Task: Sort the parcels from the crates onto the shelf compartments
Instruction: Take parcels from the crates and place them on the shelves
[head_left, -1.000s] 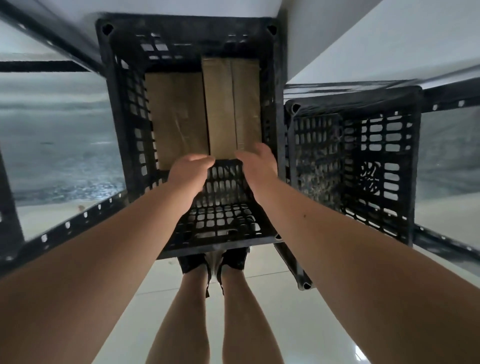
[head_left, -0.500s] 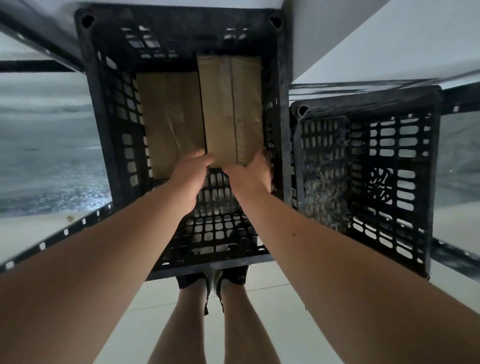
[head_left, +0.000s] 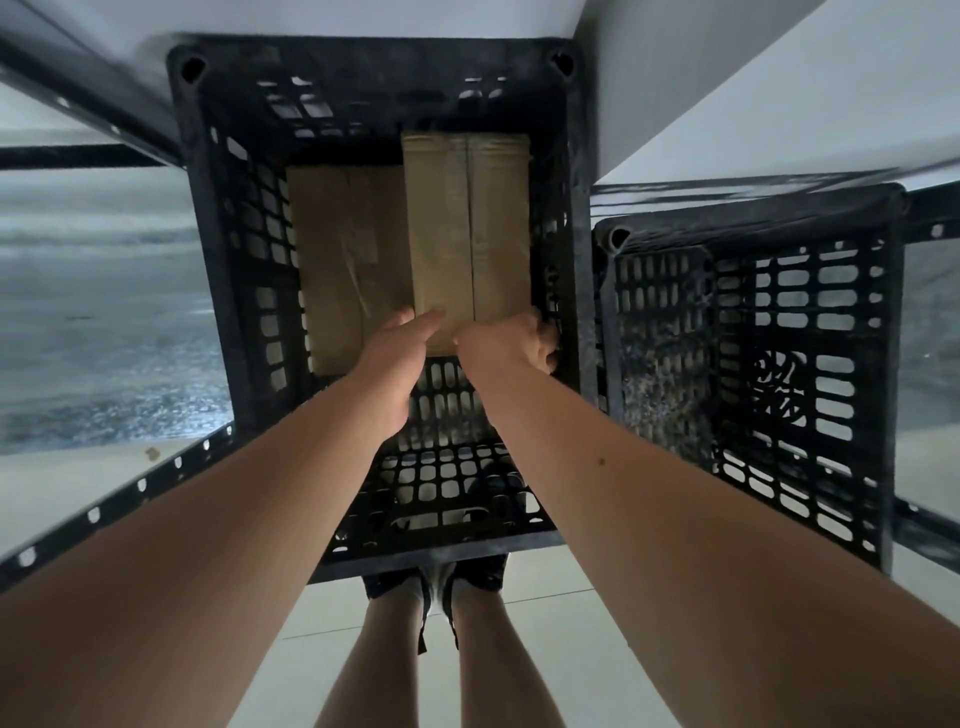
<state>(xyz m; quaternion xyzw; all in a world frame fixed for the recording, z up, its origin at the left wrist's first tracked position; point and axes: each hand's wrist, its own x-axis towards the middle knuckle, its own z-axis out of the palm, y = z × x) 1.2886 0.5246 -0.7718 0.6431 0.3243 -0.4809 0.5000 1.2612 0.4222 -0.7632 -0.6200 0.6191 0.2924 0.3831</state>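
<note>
A black slatted crate (head_left: 223, 249) stands in front of me, seen from above. Inside it lie two brown cardboard parcels side by side: a lower one on the left (head_left: 343, 260) and a taller taped one on the right (head_left: 467, 228). My left hand (head_left: 400, 353) rests on the near left corner of the taller parcel, fingers stretched over its top. At that parcel's near right corner my right hand (head_left: 511, 343) curls around the edge, fingers tucked between parcel and crate wall.
A second black crate (head_left: 810, 332) stands to the right, with no parcels visible inside. Black perforated shelf rails (head_left: 119, 499) run along the left and right, with grey shelf boards behind. My legs and shoes stand on pale floor tiles below.
Both hands reached deeper into the crate and closed onto the near end of the taller parcel. The view moved closer over the crate.
</note>
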